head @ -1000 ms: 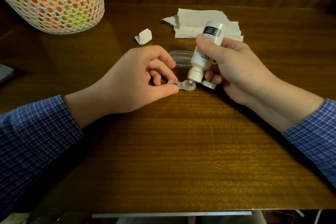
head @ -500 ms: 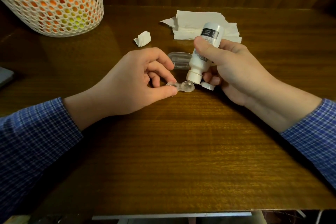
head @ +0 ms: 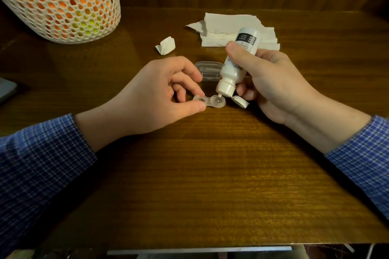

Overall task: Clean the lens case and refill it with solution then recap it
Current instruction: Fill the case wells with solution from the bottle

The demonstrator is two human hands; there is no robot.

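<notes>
A clear two-well lens case (head: 210, 101) lies on the wooden table (head: 210, 174), both wells uncapped. My left hand (head: 162, 94) pinches its left well between thumb and fingers. My right hand (head: 271, 82) grips a white solution bottle (head: 237, 63), tipped nozzle-down, with the tip right over the right well. The bottle's flip cap (head: 240, 101) hangs open below the nozzle. A clear plastic lid piece (head: 208, 69) lies just behind the case.
A stack of white paper tissues (head: 229, 27) lies at the back of the table. A small crumpled tissue piece (head: 166, 45) sits left of it. A white mesh basket (head: 59, 0) with orange and green contents stands at the back left.
Both hands keep their holds. The bottle stays tipped over the right well, shifted only slightly.
</notes>
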